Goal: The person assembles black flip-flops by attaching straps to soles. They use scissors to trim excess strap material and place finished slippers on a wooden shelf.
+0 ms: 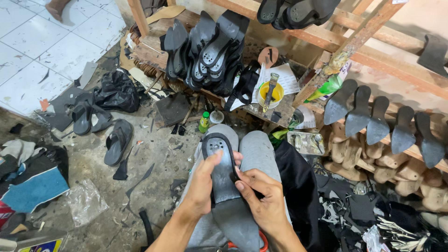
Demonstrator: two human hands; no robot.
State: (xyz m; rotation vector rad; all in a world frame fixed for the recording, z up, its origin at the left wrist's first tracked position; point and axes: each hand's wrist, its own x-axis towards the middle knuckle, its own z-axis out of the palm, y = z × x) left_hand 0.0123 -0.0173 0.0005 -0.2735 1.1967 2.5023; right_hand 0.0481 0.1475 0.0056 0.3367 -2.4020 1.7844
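A long grey-black shoe sole (223,186) lies along my lap, heel end away from me, over my grey trousers (254,149). My left hand (201,186) grips its left edge, thumb on top near the heel. My right hand (263,198) holds its right edge, fingers curled on the narrow middle. The sole's wide front end reaches down between my wrists.
A wooden bench (154,51) ahead carries a row of black soles (210,49) and a yellow glue pot with a brush (270,92). More soles (382,123) stand on a rack at right above wooden lasts (373,161). Sandals (116,140), scraps and a green bottle (204,122) litter the floor.
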